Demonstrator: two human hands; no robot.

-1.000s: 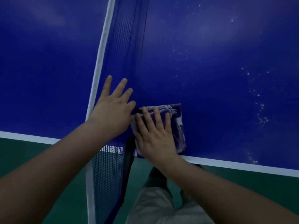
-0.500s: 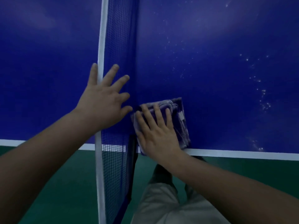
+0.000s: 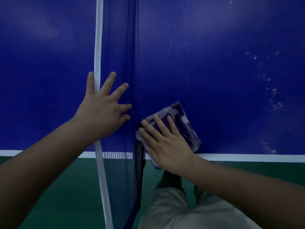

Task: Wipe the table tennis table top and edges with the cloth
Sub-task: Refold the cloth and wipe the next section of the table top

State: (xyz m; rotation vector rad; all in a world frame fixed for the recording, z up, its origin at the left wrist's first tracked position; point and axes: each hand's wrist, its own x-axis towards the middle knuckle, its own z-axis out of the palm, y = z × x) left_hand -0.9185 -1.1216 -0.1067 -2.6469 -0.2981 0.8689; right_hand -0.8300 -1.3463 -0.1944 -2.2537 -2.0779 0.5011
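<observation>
**Hand flat on the cloth by the net**

The right hand (image 3: 166,146) lies flat on a folded purple cloth (image 3: 184,128). Its fingers are straight and spread a little, and they press the cloth down. The grip is not curled around the cloth; the hand just pushes on top of it.

The cloth sits on the blue bench (image 3: 222,80), right at the near edge, just beside the bottom of the net (image 3: 118,63). One corner of the cloth hangs a bit over the white line (image 3: 247,157) that runs along the near edge. A small white tag shows on the cloth's far side.

The left hand (image 3: 102,113) is wide open, fingers spread apart. It rests against the net. The little finger lies on the left side of the net's white top band (image 3: 97,47), and the other fingers and thumb press on the blue mesh. This grip holds nothing.

The net runs away from the person and splits the bench into a left part and a right part. A dark net post (image 3: 140,171) stands at the near edge, between the two hands.

On the right part of the bench there are many small pale specks (image 3: 274,96), well apart from the cloth.

Below the bench edge you can see green floor (image 3: 49,195) and the person's light trousers (image 3: 173,209).
</observation>
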